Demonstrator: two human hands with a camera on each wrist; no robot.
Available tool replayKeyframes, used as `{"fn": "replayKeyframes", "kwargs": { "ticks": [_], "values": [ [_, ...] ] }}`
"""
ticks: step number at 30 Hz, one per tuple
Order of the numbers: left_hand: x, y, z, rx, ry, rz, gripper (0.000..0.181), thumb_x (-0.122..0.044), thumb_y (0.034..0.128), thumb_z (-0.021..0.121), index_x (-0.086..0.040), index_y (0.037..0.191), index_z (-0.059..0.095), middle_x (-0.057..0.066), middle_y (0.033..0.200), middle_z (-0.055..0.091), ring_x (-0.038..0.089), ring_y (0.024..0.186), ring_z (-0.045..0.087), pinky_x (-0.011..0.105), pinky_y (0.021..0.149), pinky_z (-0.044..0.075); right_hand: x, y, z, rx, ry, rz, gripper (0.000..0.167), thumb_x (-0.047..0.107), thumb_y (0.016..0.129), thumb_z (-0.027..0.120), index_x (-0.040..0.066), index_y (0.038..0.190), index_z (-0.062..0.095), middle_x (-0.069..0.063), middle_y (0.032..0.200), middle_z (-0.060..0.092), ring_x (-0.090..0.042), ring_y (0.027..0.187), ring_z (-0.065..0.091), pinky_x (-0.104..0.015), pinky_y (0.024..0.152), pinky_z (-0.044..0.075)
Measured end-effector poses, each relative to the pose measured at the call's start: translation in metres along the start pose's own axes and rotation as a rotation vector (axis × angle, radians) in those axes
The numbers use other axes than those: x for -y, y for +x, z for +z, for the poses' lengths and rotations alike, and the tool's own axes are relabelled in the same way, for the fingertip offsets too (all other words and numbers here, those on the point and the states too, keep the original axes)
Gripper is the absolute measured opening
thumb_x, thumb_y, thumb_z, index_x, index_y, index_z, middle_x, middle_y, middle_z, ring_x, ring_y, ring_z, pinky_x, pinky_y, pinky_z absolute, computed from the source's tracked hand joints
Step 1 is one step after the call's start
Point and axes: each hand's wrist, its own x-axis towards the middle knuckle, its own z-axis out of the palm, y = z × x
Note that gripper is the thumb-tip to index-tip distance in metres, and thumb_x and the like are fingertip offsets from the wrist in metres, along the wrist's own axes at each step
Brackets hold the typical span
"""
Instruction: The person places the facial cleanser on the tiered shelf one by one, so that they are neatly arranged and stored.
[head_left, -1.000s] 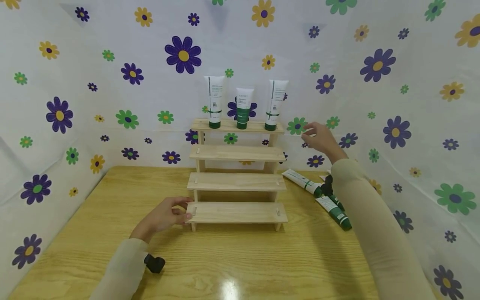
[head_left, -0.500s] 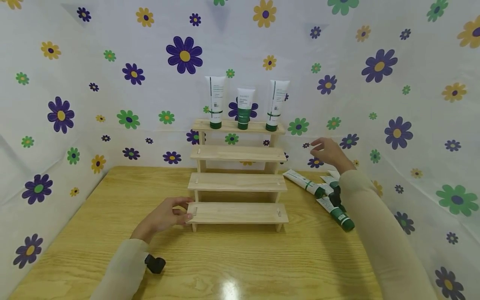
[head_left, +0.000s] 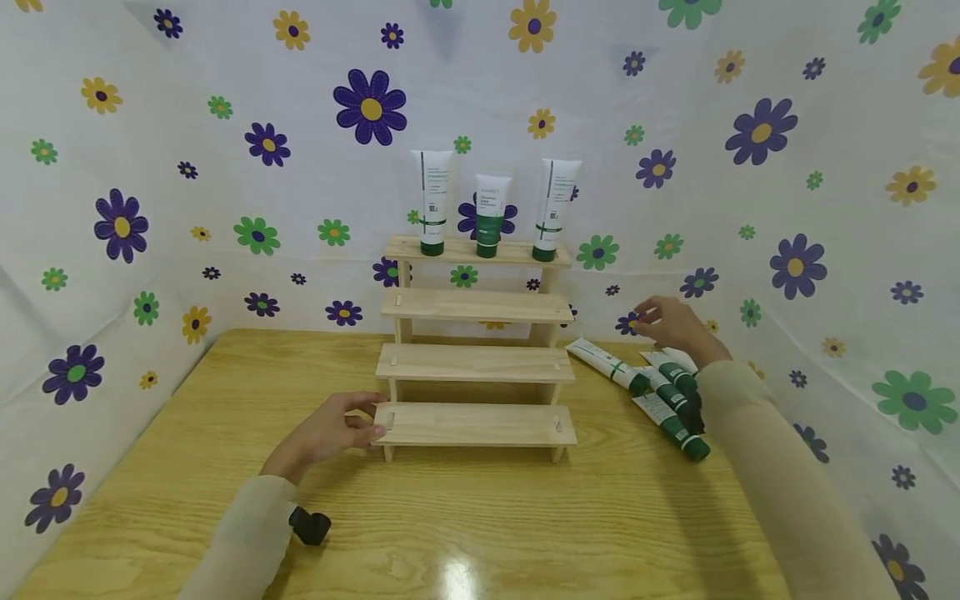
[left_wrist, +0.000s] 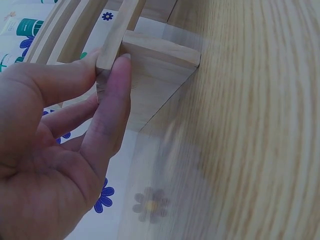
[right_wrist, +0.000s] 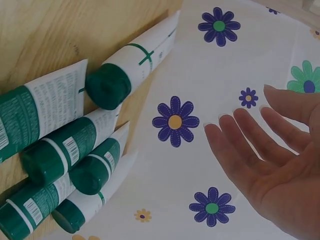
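A four-step wooden rack [head_left: 476,423] stands on the table. My left hand [head_left: 326,433] pinches the left end of its lowest board [left_wrist: 117,37] between thumb and fingers. Three white-and-green tubes stand on the top step: a tall one at left [head_left: 434,200], a shorter one [head_left: 491,215] in the middle and a tall one at right [head_left: 556,208]. Holding nothing, my right hand [head_left: 677,327] hovers above the back of several lying tubes [head_left: 671,425], its fingers relaxed and a little bent. In the right wrist view this hand [right_wrist: 270,150] is apart from the tubes [right_wrist: 110,85].
The lying tubes overlap on the table [head_left: 450,517] right of the rack, one [head_left: 606,365] with its end close to the rack's side. Flower-patterned cloth [head_left: 300,192] rises behind the table and on both sides.
My right hand has moved down and to the right, from beside the top step to above the lying tubes. My left hand keeps its hold on the lowest board.
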Motion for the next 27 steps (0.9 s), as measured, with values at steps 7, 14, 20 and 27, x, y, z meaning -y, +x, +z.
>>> {"fn": "replayKeyframes", "kwargs": {
  "ticks": [7, 14, 20, 27],
  "values": [
    [-0.001, -0.001, 0.000, -0.001, -0.011, 0.001, 0.060, -0.013, 0.0977, 0.072, 0.003, 0.149, 0.047, 0.026, 0.129, 0.056, 0.022, 0.100, 0.069, 0.036, 0.084, 0.065, -0.008, -0.010, 0.006, 0.086, -0.037, -0.003, 0.046, 0.012, 0.102, 0.062, -0.012, 0.138, 0.048, -0.039, 0.130, 0.059, -0.046, 0.105, 0.069, -0.047, 0.083, 0.065],
    [-0.001, -0.001, 0.001, 0.002, -0.010, -0.004, 0.060, -0.014, 0.0976, 0.072, 0.003, 0.149, 0.047, 0.026, 0.130, 0.056, 0.022, 0.100, 0.069, 0.036, 0.084, 0.065, -0.023, -0.018, 0.016, 0.172, -0.080, -0.015, 0.050, 0.014, 0.099, 0.066, -0.014, 0.138, 0.048, -0.038, 0.126, 0.063, -0.039, 0.090, 0.072, -0.040, 0.073, 0.065],
    [-0.001, 0.000, 0.000, 0.003, -0.007, -0.004, 0.060, -0.014, 0.0977, 0.072, 0.003, 0.149, 0.047, 0.026, 0.130, 0.056, 0.022, 0.100, 0.069, 0.035, 0.084, 0.065, -0.034, -0.026, 0.023, 0.228, -0.099, 0.005, 0.053, 0.013, 0.095, 0.071, -0.015, 0.135, 0.049, -0.037, 0.123, 0.065, -0.041, 0.094, 0.073, -0.043, 0.071, 0.066],
    [0.000, 0.000, 0.000, 0.011, 0.000, 0.013, 0.061, -0.015, 0.0978, 0.072, 0.005, 0.149, 0.046, 0.028, 0.129, 0.056, 0.022, 0.099, 0.070, 0.034, 0.083, 0.065, -0.037, -0.036, 0.026, 0.358, -0.081, 0.138, 0.055, 0.012, 0.095, 0.072, -0.014, 0.138, 0.049, -0.034, 0.123, 0.063, -0.044, 0.110, 0.067, -0.048, 0.077, 0.066]
  ]
}}
